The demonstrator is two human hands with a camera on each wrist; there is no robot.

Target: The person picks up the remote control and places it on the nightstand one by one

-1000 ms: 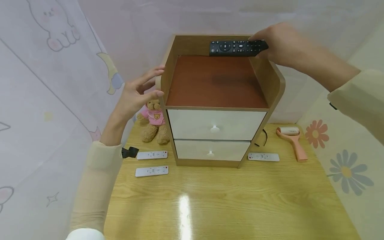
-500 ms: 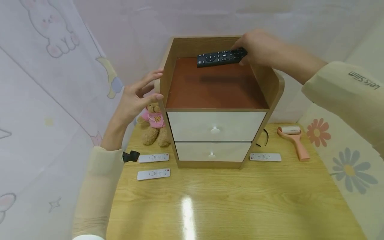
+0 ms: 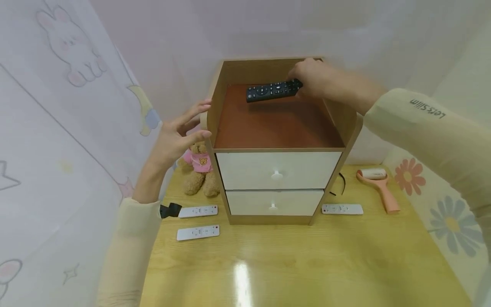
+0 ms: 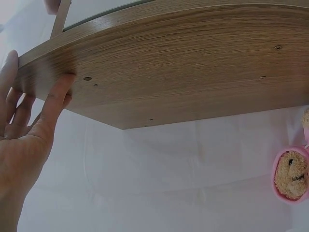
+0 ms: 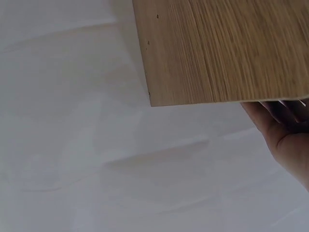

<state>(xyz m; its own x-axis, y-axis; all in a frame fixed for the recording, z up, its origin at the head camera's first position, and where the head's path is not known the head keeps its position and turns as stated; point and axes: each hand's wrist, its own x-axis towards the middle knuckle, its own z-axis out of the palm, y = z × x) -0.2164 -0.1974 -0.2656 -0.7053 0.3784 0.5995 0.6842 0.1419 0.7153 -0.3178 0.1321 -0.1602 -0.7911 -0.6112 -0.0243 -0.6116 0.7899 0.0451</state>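
Observation:
In the head view my right hand pinches the right end of a black remote control, held above the brown top shelf of a small wooden cabinet. The remote lies sideways, buttons facing up. My left hand rests its fingertips and thumb against the cabinet's left side panel near the front edge. The left wrist view has the same hand touching that wood panel with spread fingers. In the right wrist view part of my right hand shows past the right panel; the remote is hidden there.
Two white drawers face forward. On the table lie white remotes, two at left and one at right. A teddy bear sits left of the cabinet; an orange lint roller lies at right beside a thin black strip.
My right hand has carried the black remote left and down, from the shelf's back right toward its middle. The left hand has stayed on the side panel.

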